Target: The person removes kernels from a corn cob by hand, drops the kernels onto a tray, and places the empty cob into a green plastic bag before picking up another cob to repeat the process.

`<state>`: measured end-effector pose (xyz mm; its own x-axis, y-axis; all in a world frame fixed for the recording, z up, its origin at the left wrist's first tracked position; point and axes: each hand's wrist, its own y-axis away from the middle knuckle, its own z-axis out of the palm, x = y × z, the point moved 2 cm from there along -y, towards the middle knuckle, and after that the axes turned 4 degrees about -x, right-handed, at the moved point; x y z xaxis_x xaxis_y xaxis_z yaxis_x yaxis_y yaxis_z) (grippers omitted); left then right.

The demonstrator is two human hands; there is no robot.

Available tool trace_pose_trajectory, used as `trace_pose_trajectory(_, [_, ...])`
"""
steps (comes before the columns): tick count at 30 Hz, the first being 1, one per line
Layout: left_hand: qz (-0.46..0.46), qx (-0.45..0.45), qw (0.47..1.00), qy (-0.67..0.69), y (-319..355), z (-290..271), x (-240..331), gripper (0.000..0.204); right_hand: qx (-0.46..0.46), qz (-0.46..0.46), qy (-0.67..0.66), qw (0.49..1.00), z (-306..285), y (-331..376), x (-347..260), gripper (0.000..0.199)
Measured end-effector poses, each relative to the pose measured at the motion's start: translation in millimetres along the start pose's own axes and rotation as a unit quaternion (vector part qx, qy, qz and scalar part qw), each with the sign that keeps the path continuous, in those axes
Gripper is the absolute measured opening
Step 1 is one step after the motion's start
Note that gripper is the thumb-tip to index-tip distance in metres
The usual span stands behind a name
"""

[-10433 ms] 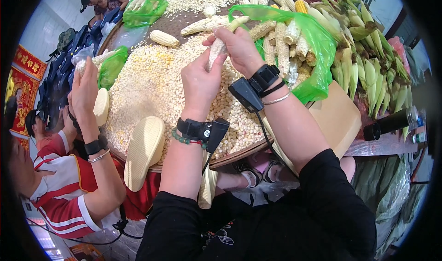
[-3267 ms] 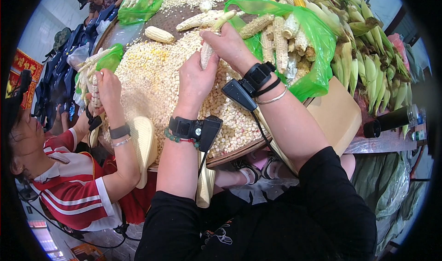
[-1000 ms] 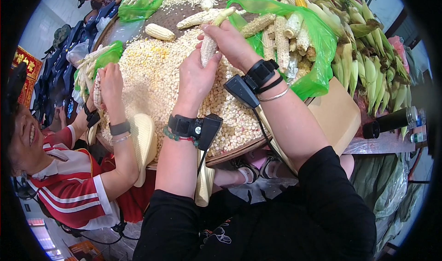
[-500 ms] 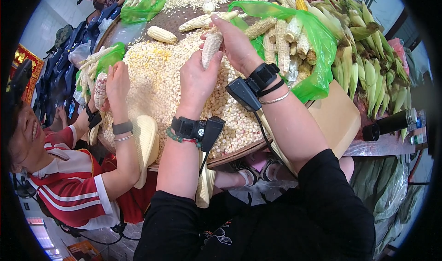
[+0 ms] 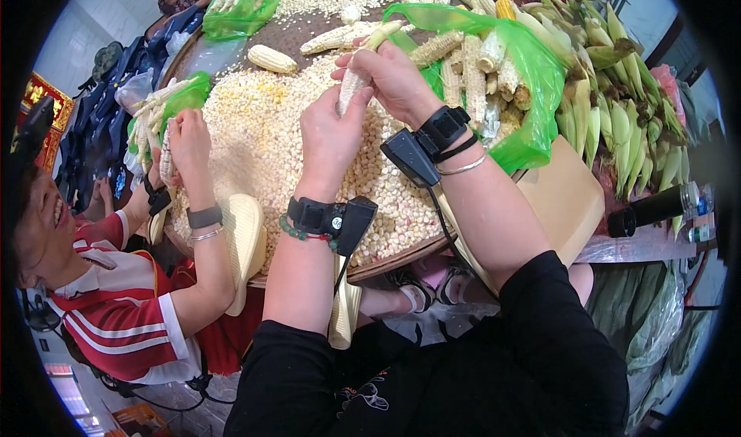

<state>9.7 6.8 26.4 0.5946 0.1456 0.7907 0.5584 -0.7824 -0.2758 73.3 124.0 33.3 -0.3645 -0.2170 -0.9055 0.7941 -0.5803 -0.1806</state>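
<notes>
A pale ear of corn (image 5: pixel 353 90) is held tilted between my two hands, over a wide heap of loose kernels (image 5: pixel 309 90). My left hand (image 5: pixel 332 132) is closed around its lower end. My right hand (image 5: pixel 395 78) wraps the upper part, with the thumb bent down on it. My fingers hide much of the ear, so I cannot tell how many kernels are still on it. Just beyond my hands lie more white ears (image 5: pixel 340 37). Beside my right hand, a green plastic bag (image 5: pixel 540 74) holds several stripped cobs (image 5: pixel 472 74).
At my left, a co-worker in a red-and-white shirt (image 5: pixel 127 313) works on another ear (image 5: pixel 167 155). Unhusked corn (image 5: pixel 617 121) is piled at the right, near a cardboard piece (image 5: pixel 567 198) and a black bottle (image 5: pixel 652 209). A single ear (image 5: pixel 272 59) rests on the far kernels.
My right thumb has come down from a raised position onto the ear, and the fingers have curled in. My left hand stays nearly in place. The co-worker's hand has shifted slightly.
</notes>
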Motion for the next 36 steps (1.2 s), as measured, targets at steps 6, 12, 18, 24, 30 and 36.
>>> trace_pose_trajectory(6, [-0.012, 0.015, 0.998, 0.055, -4, 2, -7, 0.037, -0.010, 0.007, -0.138, 0.990, -2, -2, 0, 0.030])
trace_pose_trajectory(12, [0.004, 0.053, 0.998, 0.020, -4, 1, -7, 0.038, -0.022, -0.014, -0.113, 0.993, -3, -4, -2, 0.030])
trace_pose_trajectory(18, [0.000, 0.041, 0.999, 0.020, -1, -2, -1, 0.039, -0.002, -0.017, -0.067, 0.998, -4, -4, 4, 0.028])
trace_pose_trajectory(24, [0.050, 0.067, 0.996, -0.041, 1, -1, 3, 0.039, 0.040, -0.020, -0.061, 0.997, -1, -2, 3, 0.023])
trace_pose_trajectory(30, [0.020, 0.042, 0.999, -0.003, -1, 1, 0, 0.037, 0.022, 0.002, -0.093, 0.995, -3, -4, 3, 0.023])
trace_pose_trajectory(36, [0.049, 0.043, 0.997, 0.040, -3, 5, -3, 0.036, -0.001, 0.009, -0.157, 0.988, 3, 1, -6, 0.037])
